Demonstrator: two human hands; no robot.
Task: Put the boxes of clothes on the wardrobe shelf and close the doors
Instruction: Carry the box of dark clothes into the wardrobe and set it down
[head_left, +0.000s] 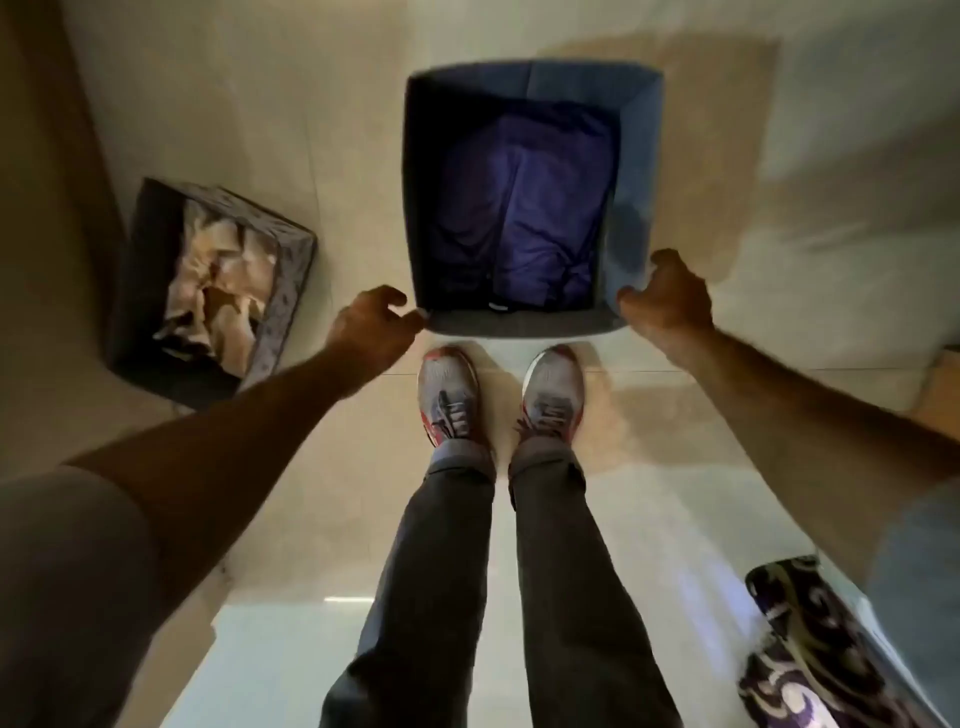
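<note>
looking straight down at a pale tiled floor (291, 156). a blue fabric box (636, 171) sits on the floor right in front of the person's shoes (448, 391), open top, w/ folded purple clothes (524, 208) lying in the bottom. both arms reach down toward its near corners. left hand (371, 325) is at the near-left corner, fingers loosely curled, fingertips look to be just touching the rim there, but it's blurred so can't say it's a firm grip; nothing is closed in the hand. right hand (667, 296) is at the near-right corner, fingers curled downward beside the box wall, thumb side close to the rim; can't tell if it actually touches, and it holds nothing clearly either. so both hands are relaxed-curled, not clamped on the box, and the box rests flat on the floor. a second box (288, 306), dark w/ a patterned side, sits on the floor well to the left, turned at an angle, and is filled w/ crumpled beige clothes (218, 280). it's apart from the blue box w/ bare floor between. the person stands w/ feet together, grey-and-red shoes, dark trousers (441, 571), short grey sleeves at both frame edges. bottom right corner shows a dark patterned fabric (810, 649) w/ light swirls, partly cut off by the frame. a brown wood-toned surface (36, 104) runs up the far left edge; can't tell what it is.
</note>
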